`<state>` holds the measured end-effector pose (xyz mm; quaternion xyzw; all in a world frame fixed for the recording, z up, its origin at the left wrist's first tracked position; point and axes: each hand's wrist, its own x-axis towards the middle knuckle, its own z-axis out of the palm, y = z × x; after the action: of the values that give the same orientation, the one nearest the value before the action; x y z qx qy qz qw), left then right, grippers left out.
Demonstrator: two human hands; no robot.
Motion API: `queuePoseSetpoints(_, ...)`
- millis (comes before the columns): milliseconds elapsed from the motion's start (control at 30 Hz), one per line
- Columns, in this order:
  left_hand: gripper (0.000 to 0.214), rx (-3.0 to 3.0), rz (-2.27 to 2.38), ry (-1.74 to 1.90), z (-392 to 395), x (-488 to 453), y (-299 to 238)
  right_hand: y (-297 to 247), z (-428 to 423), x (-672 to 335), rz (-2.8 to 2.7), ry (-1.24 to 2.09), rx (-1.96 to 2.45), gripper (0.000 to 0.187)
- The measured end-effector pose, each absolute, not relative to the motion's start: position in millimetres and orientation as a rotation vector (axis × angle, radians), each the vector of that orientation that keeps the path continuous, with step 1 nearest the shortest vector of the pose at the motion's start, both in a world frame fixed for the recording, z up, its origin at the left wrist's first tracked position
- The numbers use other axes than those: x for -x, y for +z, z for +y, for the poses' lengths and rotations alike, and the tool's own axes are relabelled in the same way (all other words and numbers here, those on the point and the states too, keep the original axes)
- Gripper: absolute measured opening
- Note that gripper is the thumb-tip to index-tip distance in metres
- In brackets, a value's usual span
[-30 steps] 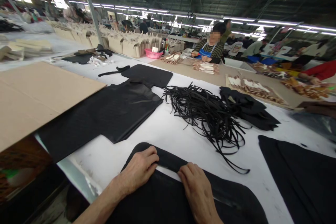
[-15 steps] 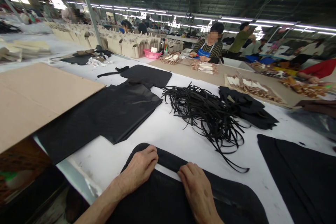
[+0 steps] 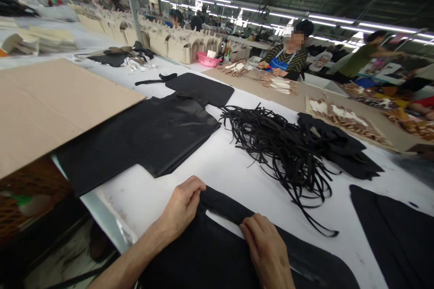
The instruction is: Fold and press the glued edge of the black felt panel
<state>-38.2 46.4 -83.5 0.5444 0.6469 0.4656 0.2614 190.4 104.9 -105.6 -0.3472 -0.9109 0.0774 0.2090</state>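
A black fabric piece (image 3: 210, 257) with a curved handle-like strap lies on the white table (image 3: 230, 171) right in front of me. My left hand (image 3: 181, 207) is closed on the strap's left end, fingers curled over it. A little to the right, my right hand (image 3: 267, 253) presses fingers bent on the same strap and the fabric edge. A tangled heap of black straps (image 3: 281, 149) lies beyond the hands, in the middle of the table.
A stack of black cut fabric (image 3: 149, 135) lies left, beside a large cardboard sheet (image 3: 50, 104). More black pieces (image 3: 396, 235) lie right and further back (image 3: 203, 88). A seated person (image 3: 286, 61) works across the table, others behind. Table's left edge (image 3: 98, 210) drops to the floor.
The view shifted left and down a little. My left hand slid slightly left and further along the strap's end; my right hand moved a bit toward me. A person in green walked right in the background.
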Motion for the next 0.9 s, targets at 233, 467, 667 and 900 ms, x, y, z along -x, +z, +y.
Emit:
queuePoseSetpoints(233,0.025,-1.642,1.819,1.047,45.0,39.7,-85.5,-110.1,110.9,-198.6,-2.681,0.113,0.856,0.030)
queuePoseSetpoints(467,0.034,-1.792,1.863,0.851,43.6,40.0,-86.9,-107.8,111.6,-201.4,-2.718,0.002,0.799,0.027)
queuePoseSetpoints(667,0.030,-1.769,1.830,1.005,43.6,39.5,-84.0,-104.7,109.3,-198.6,-2.665,0.029,0.815,0.026)
queuePoseSetpoints(900,0.027,-1.820,1.717,0.883,42.0,38.4,-81.2,-106.0,109.6,-200.1,-2.657,0.020,0.817,0.025)
